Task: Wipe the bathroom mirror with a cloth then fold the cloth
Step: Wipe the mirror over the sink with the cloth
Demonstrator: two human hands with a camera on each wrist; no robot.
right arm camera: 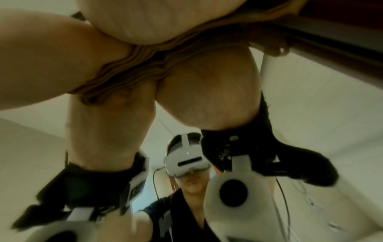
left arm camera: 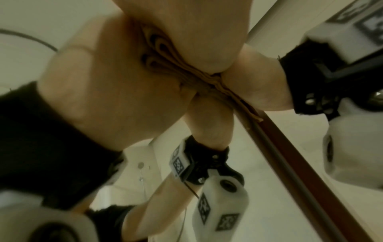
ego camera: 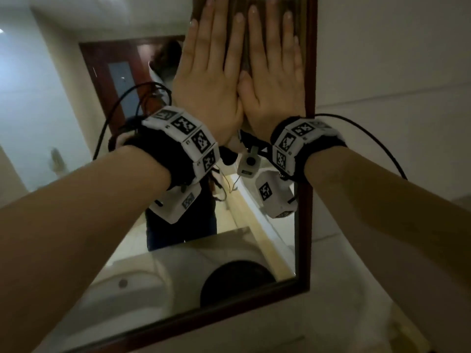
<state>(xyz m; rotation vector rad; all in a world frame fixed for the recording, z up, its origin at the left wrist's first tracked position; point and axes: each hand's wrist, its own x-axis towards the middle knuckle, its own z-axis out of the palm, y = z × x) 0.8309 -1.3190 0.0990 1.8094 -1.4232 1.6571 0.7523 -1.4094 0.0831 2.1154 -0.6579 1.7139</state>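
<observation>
High on the mirror [ego camera: 229, 263], left hand [ego camera: 206, 80] and right hand [ego camera: 275, 82] flat, grip released, pressing brown cloth [left arm camera: 157, 47] against glass.

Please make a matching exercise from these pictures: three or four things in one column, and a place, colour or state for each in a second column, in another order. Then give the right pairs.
Things:
1. left hand
2. cloth
3. mirror frame
4. sink

Descriptions:
A. dark reddish-brown, runs along the glass edge
B. white, below the mirror
C. tan, bunched, pressed between palms and glass
D. fingers straight, flat beside the right hand

Right pairs: 1-D, 2-C, 3-A, 4-B
</observation>
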